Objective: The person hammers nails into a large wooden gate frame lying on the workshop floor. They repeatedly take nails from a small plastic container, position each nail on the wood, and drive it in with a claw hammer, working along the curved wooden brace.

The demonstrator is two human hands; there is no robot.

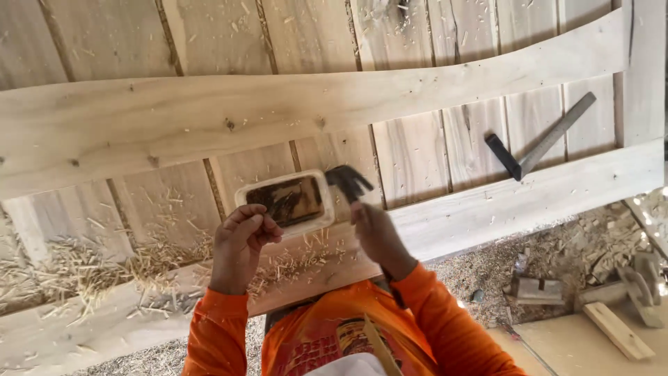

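Nails could spill if your left hand [239, 233], pinching something small I cannot identify, or your right hand [376, 233] gripping the claw hammer [348, 182], knocks the white tray [287, 202] off the plank [487, 209].

Tray: a shallow, rounded-rectangular white plastic tray [289, 202], filled with a dark heap of what look like small nails; too blurred to tell for sure.
Tray pose: lies flat on the pale plank frame, long side running left to right, slightly tilted up toward the right.
Tray place: near the lower plank's edge, among wood shavings.
Hammer: dark claw hammer [348, 182], head up, claw forked and pointing right.
Hammer place: just beside the tray's right end; handle hidden behind the hand.
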